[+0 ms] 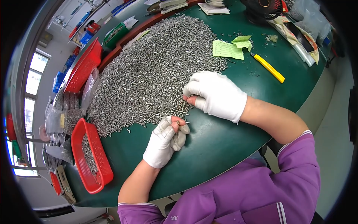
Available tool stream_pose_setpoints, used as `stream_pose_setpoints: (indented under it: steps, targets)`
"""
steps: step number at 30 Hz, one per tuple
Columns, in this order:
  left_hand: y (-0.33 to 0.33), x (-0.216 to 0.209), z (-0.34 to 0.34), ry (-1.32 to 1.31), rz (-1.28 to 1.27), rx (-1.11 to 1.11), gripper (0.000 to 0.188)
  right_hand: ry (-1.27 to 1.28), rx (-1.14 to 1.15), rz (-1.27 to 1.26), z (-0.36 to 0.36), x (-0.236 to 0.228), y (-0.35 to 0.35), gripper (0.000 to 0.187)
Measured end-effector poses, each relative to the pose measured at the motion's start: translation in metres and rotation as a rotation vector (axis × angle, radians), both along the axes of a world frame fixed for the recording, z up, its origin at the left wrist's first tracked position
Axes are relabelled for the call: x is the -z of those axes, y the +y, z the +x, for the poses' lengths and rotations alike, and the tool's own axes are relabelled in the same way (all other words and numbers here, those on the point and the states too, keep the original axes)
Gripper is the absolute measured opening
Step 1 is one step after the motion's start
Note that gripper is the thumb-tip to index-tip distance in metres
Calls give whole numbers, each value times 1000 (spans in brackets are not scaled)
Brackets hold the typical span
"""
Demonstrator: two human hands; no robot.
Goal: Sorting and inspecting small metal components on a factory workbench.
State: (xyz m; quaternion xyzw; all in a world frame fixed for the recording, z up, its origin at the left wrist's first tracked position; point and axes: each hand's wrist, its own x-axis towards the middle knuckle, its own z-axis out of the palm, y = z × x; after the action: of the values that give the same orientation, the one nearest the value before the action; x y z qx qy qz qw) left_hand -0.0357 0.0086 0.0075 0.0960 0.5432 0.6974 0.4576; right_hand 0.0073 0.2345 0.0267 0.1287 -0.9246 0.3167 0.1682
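Observation:
A broad heap of small silvery metal screws (149,74) covers much of the green table (201,142). White gloves cover both hands, with some fingertips bare. My left hand (164,140) is closed in a pinch just off the heap's near edge. Whatever lies between its thumb and forefinger is too small to name. Farther right, my right hand (216,95) reaches over the heap's right edge from the side. Its thumb and forefinger come together low by the screws, and what they pinch is hidden.
At the left stands a red basket (106,173) with screws inside. Another red basket (95,54) and bagged parts (72,119) sit beyond. A green paper slip (228,49), yellow utility knife (269,68), phone (299,36) and black fan (263,7) lie to the right.

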Motion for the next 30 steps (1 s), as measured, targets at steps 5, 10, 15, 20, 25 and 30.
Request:
stream_pose_setpoints:
  steps: [5, 10, 15, 20, 25, 30]
  targets:
    - [-1, -1, -2, -39, 53, 6, 31, -24, 29, 185, 0, 3, 5, 9]
    - [-1, -1, -1, -32, 54, 6, 35, -77, -21, 313, 0, 9, -1, 8]
    - [-1, 2, -1, 5, 50, 10, 34, -106, -39, 353, -1, 15, -7, 9]
    - [2, 0, 1, 16, 31, 34, 25, 9, -150, 125, 2, 8, -12, 13]
    - [6, -8, 3, 2, -68, 21, 24, 120, -254, 46, 4, 9, -18, 14]
    - [3, -1, 1, 36, -31, 10, 29, 120, -115, 120, 2, 10, -12, 12]
